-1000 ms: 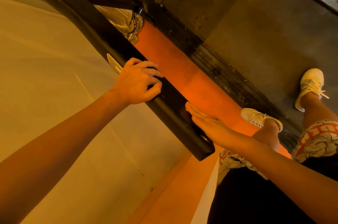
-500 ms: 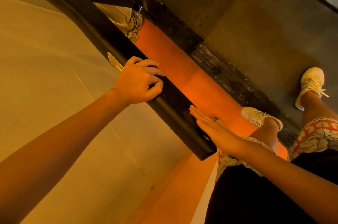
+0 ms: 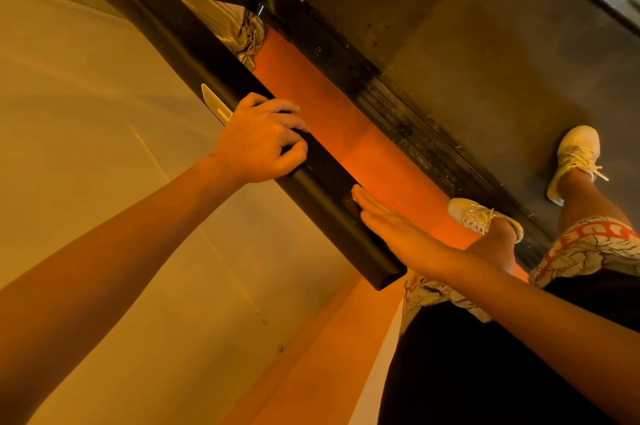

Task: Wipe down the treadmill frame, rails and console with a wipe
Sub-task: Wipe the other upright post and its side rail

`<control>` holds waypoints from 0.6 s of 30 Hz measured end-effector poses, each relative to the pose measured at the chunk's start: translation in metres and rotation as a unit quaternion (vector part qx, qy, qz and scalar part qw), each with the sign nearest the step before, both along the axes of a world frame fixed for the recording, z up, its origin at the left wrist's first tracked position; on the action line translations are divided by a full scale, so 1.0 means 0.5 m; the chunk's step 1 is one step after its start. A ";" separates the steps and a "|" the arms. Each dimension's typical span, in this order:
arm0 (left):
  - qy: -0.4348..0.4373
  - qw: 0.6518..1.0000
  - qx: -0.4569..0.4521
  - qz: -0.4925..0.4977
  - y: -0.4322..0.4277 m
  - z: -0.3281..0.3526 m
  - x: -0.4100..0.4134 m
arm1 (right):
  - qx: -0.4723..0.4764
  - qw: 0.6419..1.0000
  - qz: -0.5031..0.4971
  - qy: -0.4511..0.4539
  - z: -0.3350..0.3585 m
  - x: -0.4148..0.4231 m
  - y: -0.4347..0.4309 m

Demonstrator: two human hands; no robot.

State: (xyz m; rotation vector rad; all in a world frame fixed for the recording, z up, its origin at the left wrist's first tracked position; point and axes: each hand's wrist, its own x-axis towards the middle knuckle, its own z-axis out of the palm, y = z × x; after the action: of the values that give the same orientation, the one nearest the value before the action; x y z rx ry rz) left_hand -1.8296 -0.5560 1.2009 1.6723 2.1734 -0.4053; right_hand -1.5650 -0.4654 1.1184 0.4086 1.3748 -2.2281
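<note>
Both hands rest on the black handrail (image 3: 322, 202) of the treadmill. Left hand (image 3: 259, 140) is curled over the rail's top, fingers bent and closed around it in a steadying grip. Right hand (image 3: 391, 230) lies flat, fingers straight and pressed together, palm against the rail's inner face near its free end. A small dark patch shows under the right fingertips; whether it is the wipe cannot be told, and no wipe is clearly visible elsewhere. Beyond the rail lie the ribbed side rail (image 3: 415, 126) of the deck and the dark running belt (image 3: 485, 43), with both shoes (image 3: 485, 216) standing there. Judged progress: work is on this handrail; the frame, the other rail and the console, which is out of view, appear to remain.
</note>
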 end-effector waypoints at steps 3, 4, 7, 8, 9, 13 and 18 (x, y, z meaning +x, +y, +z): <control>0.002 1.000 0.006 -0.001 -0.002 -0.001 0.000 | 0.016 1.000 0.003 0.010 -0.003 0.006 -0.009; 0.001 1.000 0.007 -0.001 -0.002 -0.001 0.000 | 0.034 0.999 0.020 0.014 -0.004 0.022 -0.009; -0.004 1.000 0.007 0.003 -0.002 -0.002 0.000 | 0.025 0.999 0.019 0.009 0.010 0.077 -0.009; -0.003 1.000 0.009 0.003 -0.003 -0.002 0.000 | 0.010 1.000 0.001 -0.009 0.012 0.086 -0.011; -0.002 1.000 0.009 0.003 -0.005 -0.002 -0.001 | -0.001 1.000 -0.012 -0.012 0.010 0.089 -0.011; 0.002 1.000 0.002 0.001 0.000 -0.002 0.000 | 0.067 0.996 0.040 0.051 0.018 -0.014 0.008; 0.009 1.000 0.006 0.000 -0.001 -0.003 -0.001 | 0.048 0.997 0.029 0.059 0.021 -0.072 0.008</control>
State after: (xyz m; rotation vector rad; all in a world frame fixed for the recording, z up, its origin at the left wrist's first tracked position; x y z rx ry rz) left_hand -1.8303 -0.5566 1.1995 1.6827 2.1930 -0.4092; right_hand -1.6011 -0.4617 1.1291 0.2686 1.5399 -2.1755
